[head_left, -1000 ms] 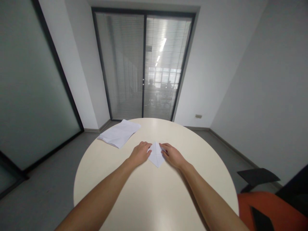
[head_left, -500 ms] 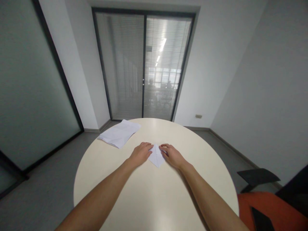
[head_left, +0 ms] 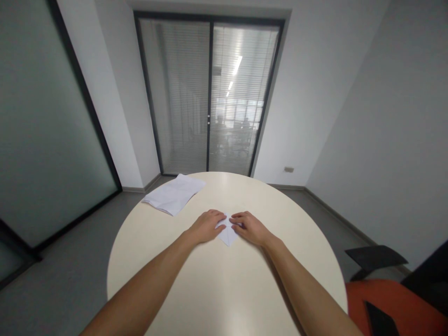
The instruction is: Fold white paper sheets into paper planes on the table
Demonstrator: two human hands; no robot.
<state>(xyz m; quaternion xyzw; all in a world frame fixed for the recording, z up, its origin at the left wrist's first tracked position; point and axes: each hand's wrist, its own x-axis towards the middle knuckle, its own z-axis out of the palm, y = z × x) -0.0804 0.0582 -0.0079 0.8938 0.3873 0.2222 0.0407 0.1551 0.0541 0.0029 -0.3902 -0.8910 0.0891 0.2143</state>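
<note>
A small sheet of folded white paper [head_left: 228, 236] lies on the round table, its pointed end towards me and a crease running down its middle. My left hand [head_left: 207, 226] holds the paper's left side, with thumb and fingers bent onto it. On the opposite side, my right hand [head_left: 251, 227] grips the right edge between thumb and fingers. The fingertips of both hands nearly meet over the far part of the paper and partly cover it.
Several loose white sheets [head_left: 174, 193] lie at the table's far left edge. The cream round table [head_left: 210, 289] fills the middle. An orange chair [head_left: 408, 305] with black armrests stands at the right. Glass doors [head_left: 210, 93] with blinds are beyond the table.
Both hands have come closer together and shifted slightly towards me on the folded paper. Less of the paper shows between them. The loose sheets have stayed put.
</note>
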